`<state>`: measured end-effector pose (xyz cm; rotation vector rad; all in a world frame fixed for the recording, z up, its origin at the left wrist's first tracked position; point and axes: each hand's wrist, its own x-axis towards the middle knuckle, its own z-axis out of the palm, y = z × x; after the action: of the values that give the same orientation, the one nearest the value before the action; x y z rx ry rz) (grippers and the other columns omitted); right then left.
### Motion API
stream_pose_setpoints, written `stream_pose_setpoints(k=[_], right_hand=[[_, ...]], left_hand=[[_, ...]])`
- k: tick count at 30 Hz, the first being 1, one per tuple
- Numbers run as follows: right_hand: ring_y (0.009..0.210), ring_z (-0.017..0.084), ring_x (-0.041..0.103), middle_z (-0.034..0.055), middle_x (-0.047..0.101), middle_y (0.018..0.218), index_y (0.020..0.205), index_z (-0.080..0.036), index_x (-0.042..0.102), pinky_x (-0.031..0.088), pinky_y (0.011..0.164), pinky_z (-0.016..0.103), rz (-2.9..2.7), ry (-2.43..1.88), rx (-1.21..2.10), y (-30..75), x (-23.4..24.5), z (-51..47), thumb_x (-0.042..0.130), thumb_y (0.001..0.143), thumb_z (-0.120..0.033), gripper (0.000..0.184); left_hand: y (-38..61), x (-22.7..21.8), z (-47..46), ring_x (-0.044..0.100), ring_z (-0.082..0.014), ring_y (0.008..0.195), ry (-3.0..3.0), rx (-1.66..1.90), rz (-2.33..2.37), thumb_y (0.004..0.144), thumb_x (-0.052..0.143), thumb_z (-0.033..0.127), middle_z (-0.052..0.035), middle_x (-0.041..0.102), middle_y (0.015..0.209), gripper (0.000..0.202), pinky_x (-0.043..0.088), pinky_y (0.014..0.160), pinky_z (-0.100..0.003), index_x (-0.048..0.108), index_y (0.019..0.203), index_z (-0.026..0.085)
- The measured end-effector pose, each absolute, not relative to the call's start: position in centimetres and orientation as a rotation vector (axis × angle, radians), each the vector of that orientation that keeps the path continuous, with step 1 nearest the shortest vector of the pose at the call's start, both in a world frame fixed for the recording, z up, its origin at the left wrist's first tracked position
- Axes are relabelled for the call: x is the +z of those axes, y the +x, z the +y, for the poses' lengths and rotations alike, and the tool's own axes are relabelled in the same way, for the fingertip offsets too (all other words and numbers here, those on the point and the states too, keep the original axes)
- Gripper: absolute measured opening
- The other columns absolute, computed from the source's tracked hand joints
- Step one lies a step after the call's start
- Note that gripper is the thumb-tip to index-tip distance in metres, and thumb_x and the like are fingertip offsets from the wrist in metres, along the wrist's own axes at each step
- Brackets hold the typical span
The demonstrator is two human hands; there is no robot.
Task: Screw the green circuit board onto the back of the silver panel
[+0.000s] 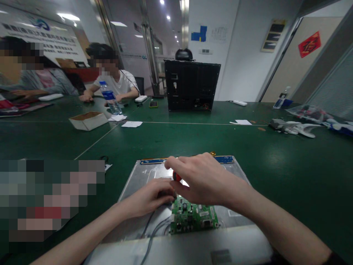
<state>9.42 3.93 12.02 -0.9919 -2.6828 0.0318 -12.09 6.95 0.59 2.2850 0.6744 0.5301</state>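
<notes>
A flat grey metal panel (143, 173) lies on the green table in front of me, with a blue strip board (226, 159) along its far edge. A green circuit board (193, 217) sits on the panel, with grey cables (153, 230) running from its left side. My right hand (201, 176) is closed round a tool with a red handle (177, 176), held upright just above the circuit board's far left corner. My left hand (151, 197) rests curled on the panel beside the board, fingers pinched close under the tool; what they hold is hidden.
A black monitor housing (191, 86) stands upright at the table's middle. A cardboard box (88, 120), water bottle (110, 97) and paper slips lie at the far left, where two people sit. White parts and bags (300, 129) lie at the right.
</notes>
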Motion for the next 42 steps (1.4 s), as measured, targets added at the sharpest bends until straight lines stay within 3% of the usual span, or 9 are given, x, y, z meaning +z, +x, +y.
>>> stream_pose_setpoints(k=[13,18,25,42], right_hand=[[0.060,0.012,0.055,0.0026,0.072,0.086,0.111,-0.017,0.054,0.017,0.051,0.028,-2.679,-0.998,0.010,9.51,11.88,4.07,0.053,0.096,-0.031,0.020],[0.061,0.012,0.057,0.0033,0.073,0.087,0.106,-0.018,0.055,0.018,0.052,0.028,-2.681,-1.021,0.034,9.49,11.97,4.21,0.054,0.098,-0.036,0.020],[0.059,0.012,0.050,0.0043,0.069,0.091,0.108,-0.016,0.053,0.018,0.048,0.028,-2.685,-0.966,0.069,9.45,12.23,3.98,0.052,0.090,-0.024,0.020],[0.058,0.011,0.047,0.0023,0.068,0.083,0.109,-0.017,0.055,0.018,0.052,0.028,-2.684,-0.998,0.088,9.44,12.28,3.92,0.050,0.093,-0.025,0.019]], left_hand=[[-12.30,0.43,6.91,0.062,-0.0179,0.078,2.274,0.559,0.669,0.091,0.055,0.018,-0.0044,0.068,0.086,0.012,0.049,0.072,-0.028,0.065,0.086,0.016],[-12.25,0.58,6.86,0.062,-0.0182,0.076,2.212,0.522,0.668,0.093,0.054,0.020,-0.0042,0.069,0.086,0.010,0.051,0.072,-0.029,0.064,0.095,0.017],[-11.99,0.91,6.84,0.059,-0.0175,0.072,2.279,0.556,0.658,0.092,0.055,0.021,-0.0032,0.067,0.081,0.011,0.047,0.069,-0.028,0.063,0.084,0.017],[-11.89,0.85,6.50,0.059,-0.0174,0.073,2.282,0.596,0.672,0.090,0.053,0.018,-0.0030,0.066,0.082,0.011,0.050,0.074,-0.030,0.063,0.084,0.018]])
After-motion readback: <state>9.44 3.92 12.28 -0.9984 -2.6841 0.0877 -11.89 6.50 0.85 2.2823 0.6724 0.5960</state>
